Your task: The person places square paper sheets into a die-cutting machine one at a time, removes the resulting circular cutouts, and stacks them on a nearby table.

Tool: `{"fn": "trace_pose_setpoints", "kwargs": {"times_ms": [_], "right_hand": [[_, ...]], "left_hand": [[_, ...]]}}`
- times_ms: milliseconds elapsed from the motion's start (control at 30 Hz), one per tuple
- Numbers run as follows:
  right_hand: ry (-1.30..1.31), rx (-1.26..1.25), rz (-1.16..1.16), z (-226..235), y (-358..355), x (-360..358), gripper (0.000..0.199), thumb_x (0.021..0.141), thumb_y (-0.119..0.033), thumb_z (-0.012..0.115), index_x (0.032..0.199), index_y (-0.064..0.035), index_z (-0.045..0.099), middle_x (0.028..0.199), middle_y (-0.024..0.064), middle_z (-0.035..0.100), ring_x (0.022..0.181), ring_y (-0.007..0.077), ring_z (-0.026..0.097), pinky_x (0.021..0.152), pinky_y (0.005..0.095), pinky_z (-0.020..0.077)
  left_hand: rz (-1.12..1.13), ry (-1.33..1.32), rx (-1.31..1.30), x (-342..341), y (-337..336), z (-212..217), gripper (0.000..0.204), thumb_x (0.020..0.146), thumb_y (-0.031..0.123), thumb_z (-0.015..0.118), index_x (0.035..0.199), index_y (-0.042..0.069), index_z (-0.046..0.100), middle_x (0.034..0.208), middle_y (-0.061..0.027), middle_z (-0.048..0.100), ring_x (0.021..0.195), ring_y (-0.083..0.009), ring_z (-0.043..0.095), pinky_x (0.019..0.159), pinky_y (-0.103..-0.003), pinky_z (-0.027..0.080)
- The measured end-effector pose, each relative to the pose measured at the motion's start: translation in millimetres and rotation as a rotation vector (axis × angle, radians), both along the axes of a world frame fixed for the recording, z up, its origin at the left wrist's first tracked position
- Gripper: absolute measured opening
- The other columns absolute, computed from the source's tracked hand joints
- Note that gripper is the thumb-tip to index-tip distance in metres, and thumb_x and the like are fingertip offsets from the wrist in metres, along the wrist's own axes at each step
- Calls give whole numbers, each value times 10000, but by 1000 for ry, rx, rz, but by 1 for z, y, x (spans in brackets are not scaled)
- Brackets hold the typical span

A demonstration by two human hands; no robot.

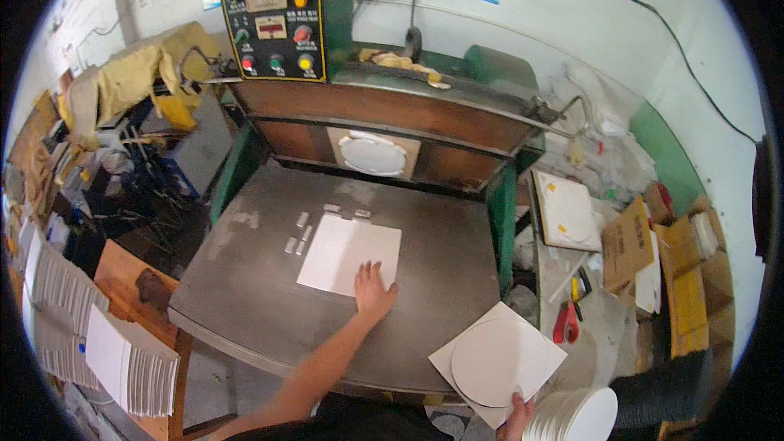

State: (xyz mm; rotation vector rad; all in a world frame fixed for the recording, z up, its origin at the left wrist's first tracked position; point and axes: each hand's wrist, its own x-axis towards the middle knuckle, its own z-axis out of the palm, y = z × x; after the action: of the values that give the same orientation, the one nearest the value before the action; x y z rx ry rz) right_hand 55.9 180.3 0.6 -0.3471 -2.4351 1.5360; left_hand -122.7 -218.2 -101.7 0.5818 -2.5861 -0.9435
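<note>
on the grey steel bed of the press (269, 278), a square white card sheet (347, 253) lies flat, a little left of the bed's middle and directly below the round white die (373, 153) set in the machine's brown front. the sheet sits slightly turned, its edges not quite parallel to the bed's front rim, and being square it has no long axis to speak of. the left hand (374, 290) is the nearer one: it rests palm down on the sheet's near right corner, fingers spread and pointing away toward the machine, pressing flat rather than gripping. its bare forearm runs in from the lower edge, slanting up and rightward across the front of the bed. small metal stop pieces (298, 237) lie just beyond the sheet's far left edge. the right hand (516, 418) is well apart, low at the bed's right corner, fingers closed on the near edge of a second white sheet carrying a cut white disc (494, 362). just beside it, a stack of white discs (581, 416) stands. the control panel (273, 16) with coloured buttons rises above.
</note>
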Motion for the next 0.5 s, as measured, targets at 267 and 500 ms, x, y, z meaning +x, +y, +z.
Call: {"fn": "trace_pose_setpoints", "kwargs": {"times_ms": [267, 500], "right_hand": [[-161, -476, -316, 122, -97, 76, 507, 934, -236, 583, 1338, 45, 460, 1309, 149, 534, 1175, 262, 516, 983, 406, 426], [-155, -844, -517, 54, -51, 143, 398, 865, -67, 622, 1239, 45, 546, 1154, 150, 639, 1020, 245, 622, 899, 355, 475]], "left_hand": [[-126, -229, -443, -71, -28, -57, 598, 862, 279, 537, 1402, 58, 407, 1502, -164, 331, 1435, -363, 187, 1145, -592, 68], [-581, 96, 407, -5, 26, 16, 470, 902, 330, 580, 1264, 30, 553, 1261, -168, 581, 1154, -323, 556, 969, -456, 445]]}}
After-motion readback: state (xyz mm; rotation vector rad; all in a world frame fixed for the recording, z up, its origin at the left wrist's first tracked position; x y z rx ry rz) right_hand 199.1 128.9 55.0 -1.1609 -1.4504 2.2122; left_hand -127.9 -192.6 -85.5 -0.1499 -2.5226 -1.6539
